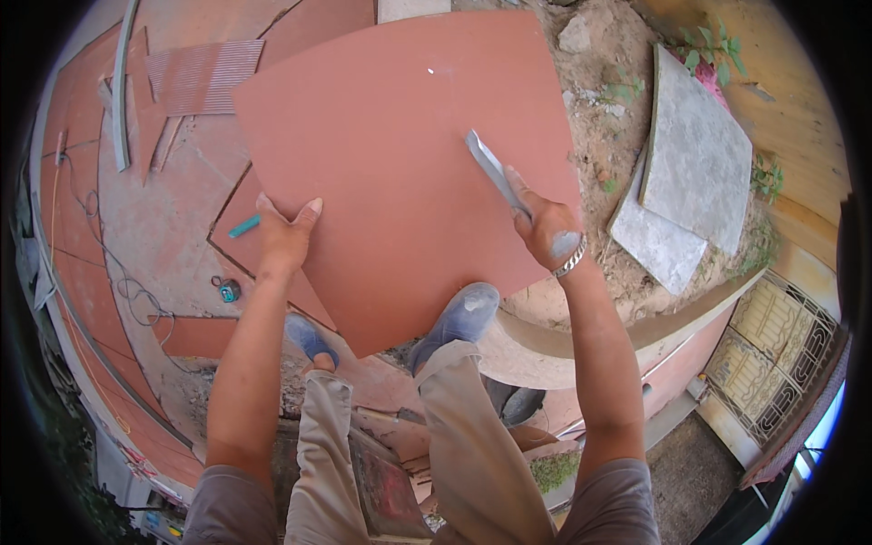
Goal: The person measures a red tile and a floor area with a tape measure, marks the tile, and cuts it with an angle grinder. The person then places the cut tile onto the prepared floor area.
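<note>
Gripping a metal tool point(493, 166) (dark bucket point(522, 405), contents unclear).

Tile point(391, 209) centre — tape measure point(229, 290) left, bar point(121, 86) upper left; right, upper slab point(695, 150) overlapping lower slab point(663, 250) — gate point(772, 345) lower right.

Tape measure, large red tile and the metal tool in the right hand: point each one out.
Tape measure point(229, 291): head view, on its teal casing.
Large red tile point(386, 191): head view, bare upper face.
Metal tool point(493, 169): head view, middle of its visible length.
</note>
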{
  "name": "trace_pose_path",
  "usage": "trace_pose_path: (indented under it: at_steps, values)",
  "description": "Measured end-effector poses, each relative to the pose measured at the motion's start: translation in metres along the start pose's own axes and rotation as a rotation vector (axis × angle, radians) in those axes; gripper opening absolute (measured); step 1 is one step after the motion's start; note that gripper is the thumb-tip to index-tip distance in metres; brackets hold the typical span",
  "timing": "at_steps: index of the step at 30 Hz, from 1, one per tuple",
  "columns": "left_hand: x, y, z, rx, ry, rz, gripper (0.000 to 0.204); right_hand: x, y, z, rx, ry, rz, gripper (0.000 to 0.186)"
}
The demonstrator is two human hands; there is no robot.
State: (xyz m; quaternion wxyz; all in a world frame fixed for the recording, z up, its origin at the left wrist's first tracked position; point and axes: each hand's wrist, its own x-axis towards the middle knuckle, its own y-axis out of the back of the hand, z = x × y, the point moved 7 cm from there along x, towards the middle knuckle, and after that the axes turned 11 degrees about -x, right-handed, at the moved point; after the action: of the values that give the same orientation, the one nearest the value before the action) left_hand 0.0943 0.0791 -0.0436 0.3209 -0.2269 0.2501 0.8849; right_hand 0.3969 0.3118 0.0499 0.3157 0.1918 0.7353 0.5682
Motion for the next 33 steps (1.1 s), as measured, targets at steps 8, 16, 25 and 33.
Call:
trace_pose_path:
  at_steps: [8,16,25,33]
  values:
    - [-0.002,0.000,0.006,0.010,-0.011,0.023,0.084,-0.015,-0.013,0.011,0.135,-0.091,-0.167,0.068]
    - [-0.002,-0.002,0.009,0.005,-0.035,-0.020,0.085,-0.031,-0.016,0.017,0.113,0.028,-0.065,0.063]
    - [0.000,-0.001,0.003,0.021,0.013,-0.053,0.101,-0.049,-0.020,0.027,0.136,0.050,-0.123,0.067]
    - [-0.003,-0.002,0.008,0.024,0.009,-0.056,0.100,-0.060,-0.020,0.034,0.058,0.074,-0.116,0.067]
